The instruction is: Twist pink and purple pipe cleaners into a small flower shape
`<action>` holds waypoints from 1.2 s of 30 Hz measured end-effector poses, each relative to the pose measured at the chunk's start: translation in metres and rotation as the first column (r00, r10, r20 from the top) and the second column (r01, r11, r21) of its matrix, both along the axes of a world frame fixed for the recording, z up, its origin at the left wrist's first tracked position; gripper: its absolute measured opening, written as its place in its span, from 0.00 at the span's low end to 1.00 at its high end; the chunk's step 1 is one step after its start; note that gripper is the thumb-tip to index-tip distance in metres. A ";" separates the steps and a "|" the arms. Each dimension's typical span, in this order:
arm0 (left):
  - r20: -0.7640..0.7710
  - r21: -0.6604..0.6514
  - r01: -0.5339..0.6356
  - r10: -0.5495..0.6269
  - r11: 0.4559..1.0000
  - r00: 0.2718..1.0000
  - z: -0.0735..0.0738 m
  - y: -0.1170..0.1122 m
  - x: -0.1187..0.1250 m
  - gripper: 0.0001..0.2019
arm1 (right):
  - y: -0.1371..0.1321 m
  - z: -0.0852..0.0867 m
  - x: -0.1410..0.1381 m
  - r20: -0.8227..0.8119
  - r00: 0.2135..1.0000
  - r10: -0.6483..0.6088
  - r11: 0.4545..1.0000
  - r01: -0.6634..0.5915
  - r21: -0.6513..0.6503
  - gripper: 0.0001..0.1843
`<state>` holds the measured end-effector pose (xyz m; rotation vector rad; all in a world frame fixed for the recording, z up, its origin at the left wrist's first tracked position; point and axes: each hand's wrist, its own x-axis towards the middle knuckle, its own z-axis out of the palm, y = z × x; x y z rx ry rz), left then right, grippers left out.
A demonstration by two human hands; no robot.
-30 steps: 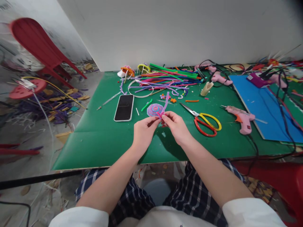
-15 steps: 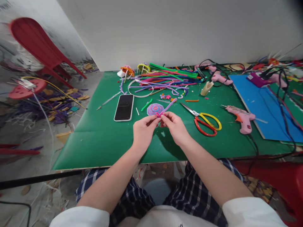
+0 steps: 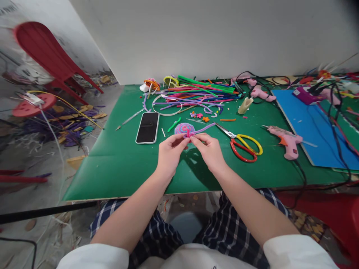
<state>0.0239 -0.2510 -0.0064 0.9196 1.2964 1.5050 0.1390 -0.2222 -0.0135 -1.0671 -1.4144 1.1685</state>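
Observation:
My left hand [image 3: 171, 151] and my right hand [image 3: 206, 149] meet over the green table, fingertips pinched on a small piece of bent pink and purple pipe cleaner [image 3: 189, 133]. A long purple end [image 3: 206, 128] of it sticks out to the right above my right hand. Just behind my fingers lies a round pink, blue and purple coil [image 3: 183, 128], partly covered by the held piece. Small pipe-cleaner flowers [image 3: 199, 115] lie farther back. Scissors [image 3: 238, 140] with one red and one yellow handle rest, blades parted, to the right of my right hand.
A phone [image 3: 147, 127] lies left of my hands. Several colored pipe cleaners [image 3: 202, 89] are piled at the back against the white partition [image 3: 207, 37]. To the right are a pink glue gun [image 3: 287, 140] with its cord and a blue board [image 3: 297, 130]. A red chair [image 3: 45, 48] stands at left.
The purple end has swung down to the right, from slanting upward to lying nearly level, uncovering the orange flower. Pink loops now stand up between my fingertips.

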 end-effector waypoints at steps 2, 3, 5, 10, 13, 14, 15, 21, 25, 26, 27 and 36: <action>0.049 -0.003 0.018 -0.018 1.000 0.999 0.000 0.000 0.000 0.11 | 0.000 0.001 0.001 0.096 0.995 -0.034 0.994 0.024 0.104 0.08; 0.071 -0.002 0.025 -0.025 1.000 0.997 0.001 0.001 -0.001 0.11 | 0.000 0.002 0.002 0.139 0.989 -0.043 0.989 0.022 0.147 0.08; 0.104 -0.001 0.039 -0.039 0.999 0.994 0.002 0.001 -0.002 0.10 | 0.000 0.004 0.005 0.218 0.975 -0.038 0.978 -0.008 0.208 0.08; 0.091 -0.064 0.108 -0.102 0.992 0.991 0.008 0.003 -0.010 0.11 | 0.001 0.020 0.022 0.396 0.909 -0.131 0.946 -0.004 0.324 0.13; -0.027 -0.087 0.160 -0.163 0.983 0.986 0.011 0.003 -0.013 0.11 | 0.004 0.027 0.029 0.428 0.876 -0.222 0.881 -0.008 0.474 0.09; -0.061 -0.079 0.170 -0.175 0.982 0.983 0.011 0.003 -0.013 0.10 | 0.005 0.027 0.030 0.444 0.872 -0.206 0.868 -0.047 0.495 0.09; -0.083 -0.066 0.179 -0.184 0.982 0.979 0.012 0.002 -0.013 0.10 | 0.005 0.026 0.030 0.462 0.871 -0.166 0.867 -0.093 0.489 0.09; -0.043 -0.044 0.252 -0.254 0.967 0.966 0.013 -0.001 -0.009 0.10 | 0.005 0.017 0.023 0.332 0.937 0.109 0.959 -0.188 0.214 0.11; 0.026 -0.028 0.254 -0.254 0.967 0.967 0.014 -0.002 -0.010 0.11 | 0.003 0.017 0.020 0.239 0.966 0.096 0.974 -0.141 0.179 0.09; 0.055 -0.025 0.246 -0.244 0.969 0.968 0.014 -0.002 -0.010 0.12 | 0.003 0.017 0.020 0.228 0.970 0.090 0.975 -0.133 0.181 0.08; 0.085 -0.022 0.235 -0.232 0.972 0.969 0.014 -0.001 -0.010 0.12 | 0.003 0.017 0.019 0.219 0.972 0.082 0.975 -0.124 0.183 0.08; 0.080 -0.043 0.273 -0.269 0.961 0.960 0.015 -0.002 -0.013 0.08 | 0.005 0.022 0.025 0.249 0.961 0.116 0.971 -0.162 0.175 0.08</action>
